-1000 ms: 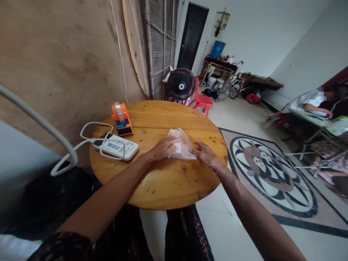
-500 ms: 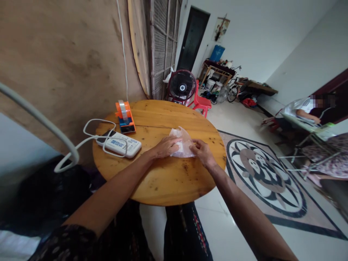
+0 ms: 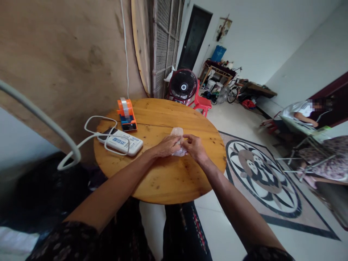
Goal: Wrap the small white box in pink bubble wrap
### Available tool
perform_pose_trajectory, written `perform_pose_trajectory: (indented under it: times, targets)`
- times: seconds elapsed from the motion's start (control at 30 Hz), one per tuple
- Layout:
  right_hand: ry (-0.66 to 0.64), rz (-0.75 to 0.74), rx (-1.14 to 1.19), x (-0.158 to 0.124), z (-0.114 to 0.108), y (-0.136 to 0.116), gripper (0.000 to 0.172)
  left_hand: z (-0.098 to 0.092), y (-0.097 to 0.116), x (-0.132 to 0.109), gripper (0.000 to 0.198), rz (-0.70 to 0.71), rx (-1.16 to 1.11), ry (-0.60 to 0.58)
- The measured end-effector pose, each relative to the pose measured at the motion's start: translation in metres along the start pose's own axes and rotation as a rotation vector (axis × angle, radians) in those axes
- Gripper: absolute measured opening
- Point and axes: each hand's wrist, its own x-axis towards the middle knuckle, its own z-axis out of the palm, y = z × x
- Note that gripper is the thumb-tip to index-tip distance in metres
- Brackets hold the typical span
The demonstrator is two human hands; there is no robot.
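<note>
A thin clear plastic bag (image 3: 177, 132) lies folded small near the middle of a round wooden table (image 3: 168, 177). My left hand (image 3: 168, 145) rests on its left part, fingers pressing it down. My right hand (image 3: 191, 146) has come over the bag's right side, fingers curled onto the plastic. The two hands touch each other over the bag, and most of the bag is hidden beneath them.
An orange tape dispenser (image 3: 126, 114) stands at the table's far left. A white power bank (image 3: 123, 141) with a looped white cable (image 3: 92, 135) lies beside it. Past the table are a fan (image 3: 183, 86) and a red chair (image 3: 201, 103). Another person (image 3: 304, 113) sits far right.
My right hand has moved left across the bag, folding its right side over. The bag now shows much smaller, and both hands meet on it.
</note>
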Motion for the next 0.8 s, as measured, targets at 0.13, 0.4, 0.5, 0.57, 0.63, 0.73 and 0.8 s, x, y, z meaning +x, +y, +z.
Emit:
perform_pose_trajectory:
  times: [0.13, 0.4, 0.5, 0.57, 0.63, 0.73, 0.8]
  targets:
    - [-0.023, 0.046, -0.048, -0.005, -0.003, -0.013, 0.025, -0.002, 0.001, -0.001, 0.032, -0.033, 0.003, 0.003]
    - [-0.261, 0.128, 0.317, -0.019, -0.026, -0.018, 0.039, -0.006, 0.003, -0.003, 0.036, -0.083, 0.011, -0.061]
    - [-0.256, 0.068, 0.258, -0.018, -0.022, -0.009, 0.051, -0.005, 0.002, -0.002, 0.045, -0.131, -0.035, -0.057]
    - [-0.231, 0.025, 0.197, -0.015, -0.016, -0.004, 0.053, -0.004, -0.001, -0.002, 0.049, -0.113, -0.078, -0.057]
    - [-0.211, -0.022, 0.101, -0.014, -0.01, -0.004, 0.052, -0.004, -0.004, -0.002, 0.048, -0.062, -0.134, -0.059]
    - [-0.224, -0.07, -0.071, -0.017, -0.007, -0.013, 0.047, -0.004, -0.009, -0.002, 0.044, 0.003, -0.232, -0.051]
    - [-0.245, -0.092, -0.166, -0.02, -0.008, -0.023, 0.047, -0.003, -0.011, -0.002, 0.042, 0.019, -0.284, -0.054]
